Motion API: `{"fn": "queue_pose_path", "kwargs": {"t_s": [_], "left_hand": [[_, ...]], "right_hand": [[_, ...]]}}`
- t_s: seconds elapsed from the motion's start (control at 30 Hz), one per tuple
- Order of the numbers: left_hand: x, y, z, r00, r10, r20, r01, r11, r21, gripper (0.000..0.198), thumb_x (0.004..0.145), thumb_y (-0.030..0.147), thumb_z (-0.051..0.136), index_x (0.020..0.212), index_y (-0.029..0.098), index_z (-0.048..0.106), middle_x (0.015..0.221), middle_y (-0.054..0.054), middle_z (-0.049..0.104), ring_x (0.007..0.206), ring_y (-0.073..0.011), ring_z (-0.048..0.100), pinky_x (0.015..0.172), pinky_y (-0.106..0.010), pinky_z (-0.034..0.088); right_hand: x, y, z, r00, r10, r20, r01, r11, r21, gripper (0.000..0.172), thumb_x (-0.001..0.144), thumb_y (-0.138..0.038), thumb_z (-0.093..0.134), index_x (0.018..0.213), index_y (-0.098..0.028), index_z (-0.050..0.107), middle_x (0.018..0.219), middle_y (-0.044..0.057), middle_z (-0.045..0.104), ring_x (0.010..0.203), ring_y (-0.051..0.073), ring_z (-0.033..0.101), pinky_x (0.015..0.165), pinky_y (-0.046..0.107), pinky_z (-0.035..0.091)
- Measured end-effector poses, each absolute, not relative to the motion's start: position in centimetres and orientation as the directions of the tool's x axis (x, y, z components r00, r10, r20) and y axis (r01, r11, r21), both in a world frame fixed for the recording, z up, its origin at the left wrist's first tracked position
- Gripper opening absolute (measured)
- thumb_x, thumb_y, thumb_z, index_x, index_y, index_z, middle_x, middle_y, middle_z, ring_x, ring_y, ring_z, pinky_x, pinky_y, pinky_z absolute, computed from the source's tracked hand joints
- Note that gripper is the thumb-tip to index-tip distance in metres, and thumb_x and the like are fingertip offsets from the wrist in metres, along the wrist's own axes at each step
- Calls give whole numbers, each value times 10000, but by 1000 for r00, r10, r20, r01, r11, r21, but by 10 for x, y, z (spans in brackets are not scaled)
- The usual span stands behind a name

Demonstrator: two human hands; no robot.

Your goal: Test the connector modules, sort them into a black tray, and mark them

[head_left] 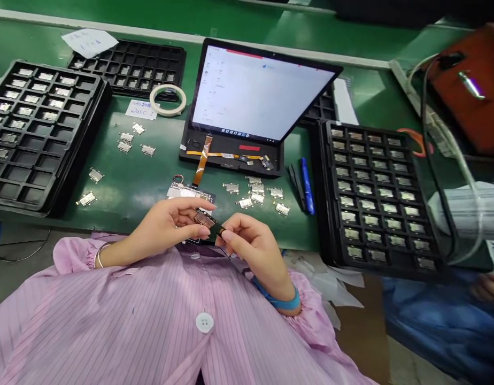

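Note:
My left hand (161, 227) is closed on a small circuit module (205, 218) with a metal cover, held between thumb and fingers near my chest. Close beside it, my right hand (249, 240) pinches a short dark flex cable (220, 231) at the module's right end. Whether the two are joined I cannot tell. Partly hidden under my left hand lies a larger circuit board (178, 191). An orange ribbon cable (201, 163) runs from that board up to the black base (191, 152) below a lit screen (263, 93).
Loose modules (255, 188) lie right of the board, others (125, 137) at left. Stacked black trays (50, 144) and a tray of modules (385, 198) flank the bench. Tweezers (296, 187), a blue pen (307, 186) and a tape roll (168, 100) lie between. Another person's hand (489, 289) shows at right.

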State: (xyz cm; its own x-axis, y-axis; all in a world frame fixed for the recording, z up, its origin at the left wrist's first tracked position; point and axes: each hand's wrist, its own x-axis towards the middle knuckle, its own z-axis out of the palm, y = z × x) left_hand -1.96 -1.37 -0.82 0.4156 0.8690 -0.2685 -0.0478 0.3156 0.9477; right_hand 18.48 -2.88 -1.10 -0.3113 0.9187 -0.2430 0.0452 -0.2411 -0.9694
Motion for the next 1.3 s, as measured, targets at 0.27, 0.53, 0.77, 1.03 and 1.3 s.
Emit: {"fn": "queue_pose_path", "kwargs": {"t_s": [0.27,0.53,0.77,1.03,1.3], "left_hand": [[-17,-17,-5,438,853,-285,-44,336,941,375,729,177,791,1062,175,617,757,2,750,710,-150,742,667,-227,602],[-20,-18,-9,459,849,-262,-18,304,952,363,730,190,800,1043,178,616,797,-8,761,743,-147,744,681,-218,585],[-20,-19,-12,476,837,-268,-4,307,952,344,749,220,790,1038,187,607,813,-17,762,751,-156,743,675,-238,586],[-20,-19,-15,473,832,-289,0,328,945,328,739,215,794,1004,185,603,807,-20,764,741,-157,743,680,-243,588],[-17,-15,-15,335,915,-225,30,228,973,306,684,286,842,904,174,660,799,-10,721,685,-117,674,631,-219,557]], "right_hand": [[187,-31,-9,-345,904,-252,55,-248,-967,223,807,-318,676,667,-200,547,620,4,642,512,104,512,476,233,385],[189,-28,-15,-385,879,-280,16,-297,-955,231,792,-333,674,656,-202,540,571,-19,611,473,90,464,470,232,365],[189,-28,-13,-391,882,-265,6,-285,-958,213,786,-301,683,654,-205,546,580,-20,618,477,88,463,474,235,364],[188,-27,-17,-369,875,-312,-16,-342,-940,218,806,-316,657,669,-198,535,579,-24,621,438,66,411,430,216,308],[187,-30,-19,-253,931,-265,-6,-275,-961,228,829,-357,655,700,-210,538,625,-16,643,422,70,413,400,217,320]]}}
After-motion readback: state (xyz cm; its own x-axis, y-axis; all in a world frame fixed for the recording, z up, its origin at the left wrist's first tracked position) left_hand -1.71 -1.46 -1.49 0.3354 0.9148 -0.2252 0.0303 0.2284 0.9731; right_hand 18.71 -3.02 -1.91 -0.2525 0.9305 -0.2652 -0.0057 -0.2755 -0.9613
